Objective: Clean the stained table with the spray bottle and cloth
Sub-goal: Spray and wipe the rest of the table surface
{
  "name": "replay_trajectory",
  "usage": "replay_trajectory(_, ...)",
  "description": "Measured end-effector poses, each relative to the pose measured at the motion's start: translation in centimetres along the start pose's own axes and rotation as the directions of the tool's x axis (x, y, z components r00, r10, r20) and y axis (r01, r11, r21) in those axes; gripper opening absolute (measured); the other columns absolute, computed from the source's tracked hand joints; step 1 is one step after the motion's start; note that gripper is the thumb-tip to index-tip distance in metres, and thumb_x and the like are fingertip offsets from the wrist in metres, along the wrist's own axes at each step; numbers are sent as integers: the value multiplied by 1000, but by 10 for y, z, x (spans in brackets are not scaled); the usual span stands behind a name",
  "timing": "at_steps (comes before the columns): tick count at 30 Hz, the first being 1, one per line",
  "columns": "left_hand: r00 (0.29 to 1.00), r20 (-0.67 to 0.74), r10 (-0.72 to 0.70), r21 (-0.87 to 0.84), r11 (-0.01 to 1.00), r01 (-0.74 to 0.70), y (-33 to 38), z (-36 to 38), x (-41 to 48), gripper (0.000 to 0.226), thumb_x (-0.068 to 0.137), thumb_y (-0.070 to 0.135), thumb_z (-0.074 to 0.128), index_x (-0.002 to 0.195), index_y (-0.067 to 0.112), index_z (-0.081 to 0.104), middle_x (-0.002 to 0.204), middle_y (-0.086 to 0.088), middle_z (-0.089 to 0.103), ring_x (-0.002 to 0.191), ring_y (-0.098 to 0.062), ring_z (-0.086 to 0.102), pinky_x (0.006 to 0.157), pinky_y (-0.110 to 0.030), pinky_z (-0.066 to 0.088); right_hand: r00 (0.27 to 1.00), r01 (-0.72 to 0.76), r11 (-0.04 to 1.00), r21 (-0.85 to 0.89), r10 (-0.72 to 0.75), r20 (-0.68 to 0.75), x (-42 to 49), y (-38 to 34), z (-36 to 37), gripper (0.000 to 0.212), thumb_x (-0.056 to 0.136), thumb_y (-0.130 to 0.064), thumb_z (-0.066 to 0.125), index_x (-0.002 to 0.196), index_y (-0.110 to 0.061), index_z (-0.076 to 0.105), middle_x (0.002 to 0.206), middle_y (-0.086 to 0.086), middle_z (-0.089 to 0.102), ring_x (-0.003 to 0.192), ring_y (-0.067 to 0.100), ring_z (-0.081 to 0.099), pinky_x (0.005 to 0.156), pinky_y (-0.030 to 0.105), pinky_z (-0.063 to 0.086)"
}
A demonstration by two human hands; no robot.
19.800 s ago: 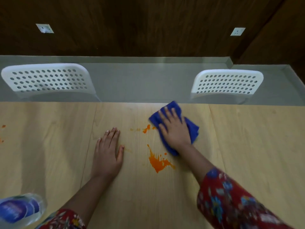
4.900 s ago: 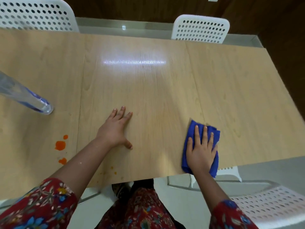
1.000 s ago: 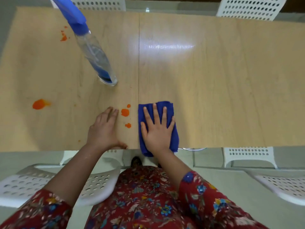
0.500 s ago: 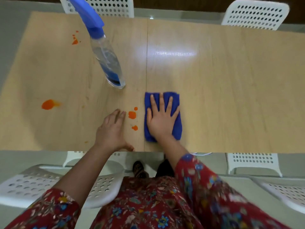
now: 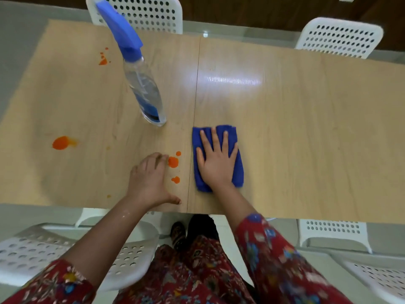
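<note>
Closest in, a red flowered dress (image 5: pixel 186 275) and its sleeves fill the bottom of the view, with a white perforated chair (image 5: pixel 43 249) at the person's left and another (image 5: pixel 331 233) tucked under the near edge on the right.

On the wooden surface (image 5: pixel 306 139), just past its near edge, the left hand (image 5: pixel 151 181) lies palm down. It holds nothing, its fingers are loose and slightly bent, and its thumb points towards the seam (image 5: pixel 192 132) between two panels. Three small orange stains (image 5: pixel 173 161) sit just beside its fingertips.

Across the seam, the right hand (image 5: pixel 217 165) rests flat on a folded blue cloth (image 5: pixel 239 172), fingers straight and spread, pressing it to the wood. The cloth's left edge lies right along the seam, apart from the stains.

Further left, well away from both hands, is a bigger orange blob (image 5: pixel 62 143).

Beyond the hands stands the spray bottle (image 5: pixel 142 84), clear with a blue trigger head, upright on the left panel and untouched. Past it, near the far left corner, is a scatter of orange splashes (image 5: pixel 103 60).

A bright glare (image 5: pixel 232 80) shines on the middle panel, and two more white chairs (image 5: pixel 144 14) wait along the far side.
</note>
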State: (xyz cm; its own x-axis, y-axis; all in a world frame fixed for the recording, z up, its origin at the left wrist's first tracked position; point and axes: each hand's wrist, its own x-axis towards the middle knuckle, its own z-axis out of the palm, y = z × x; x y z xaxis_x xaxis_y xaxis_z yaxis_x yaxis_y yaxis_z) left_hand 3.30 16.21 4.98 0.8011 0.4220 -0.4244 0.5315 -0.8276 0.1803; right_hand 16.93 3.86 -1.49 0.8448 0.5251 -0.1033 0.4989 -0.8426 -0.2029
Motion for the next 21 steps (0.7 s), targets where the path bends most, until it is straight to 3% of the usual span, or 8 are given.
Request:
replay_trajectory(3, 993, -104, 63, -97, 993, -73, 17, -8, 20, 112, 67, 61, 74, 153, 23, 14, 159, 1, 14, 146, -18, 14, 118, -39, 20, 999, -35, 999, 12, 34, 13, 38, -2, -2, 56, 101, -50, 19, 154, -35, 7, 162, -7, 0, 149, 25, -7, 118, 54, -4)
replay_trajectory(7, 981, -160, 108, -156, 979, -134, 37, -18, 51, 75, 89, 43, 60, 151, 19, 26, 160, 1, 19, 145, -18, 20, 118, -33, 22, 989, 145, 988, 58, -145, -9, -38, 46, -2, 53, 99, -44, 27, 150, -29, 30, 159, -3, 23, 148, 21, 17, 119, 43, 14)
replay_trajectory(9, 984, -131, 123, -136, 981, -140, 41, -18, 63, 73, 91, 41, 58, 152, 19, 24, 161, 1, 16, 146, -18, 19, 118, -33, 21, 999, 16, 999, 44, -14, -35, -52, 98, -8, 54, 98, -41, 27, 147, -23, 40, 156, 2, 32, 144, 26, 28, 115, 45, 23)
replay_trajectory(11, 987, -89, 132, -110, 984, -141, 47, -19, 77, 76, 91, 42, 58, 153, 21, 20, 162, 1, 11, 147, -18, 15, 118, -32, 19, 971, -224, 974, 23, 225, -74, -28, 147, -23, 57, 97, -40, 23, 147, -18, 40, 155, 6, 33, 143, 30, 30, 113, 48, 26)
replay_trajectory(15, 986, -106, 130, -102, 985, -141, 55, -25, 106, 76, 91, 42, 58, 153, 22, 20, 162, 0, 7, 148, -20, 11, 118, -32, 17, 876, -469, 881, 62, 473, -90, 82, 177, -49, 54, 102, -38, 26, 153, -19, 23, 161, 5, 18, 148, 29, 15, 118, 48, 14)
replay_trajectory(17, 984, -118, 133, -110, 983, -146, 59, -31, 118, 74, 92, 41, 56, 153, 20, 19, 162, -1, 8, 148, -22, 12, 118, -33, 16, 904, -418, 906, 59, 422, -70, 131, 149, -51, 54, 103, -36, 29, 154, -19, 18, 162, 4, 12, 148, 28, 11, 119, 46, 10)
replay_trajectory(19, 983, -118, 141, -119, 981, -155, 64, -36, 132, 74, 93, 40, 55, 153, 20, 18, 162, -2, 8, 148, -23, 12, 118, -33, 16, 980, -191, 981, 32, 192, -47, 143, 107, -42, 54, 102, -36, 30, 153, -19, 22, 161, 3, 16, 148, 28, 14, 118, 47, 12)
replay_trajectory(21, 981, -131, 142, -122, 980, -158, 67, -39, 142, 74, 92, 40, 56, 153, 20, 19, 162, -2, 9, 148, -22, 12, 118, -33, 16, 998, 50, 999, 10, -50, -25, 101, 82, -29, 53, 100, -39, 29, 151, -23, 29, 159, 0, 23, 147, 25, 19, 119, 46, 16)
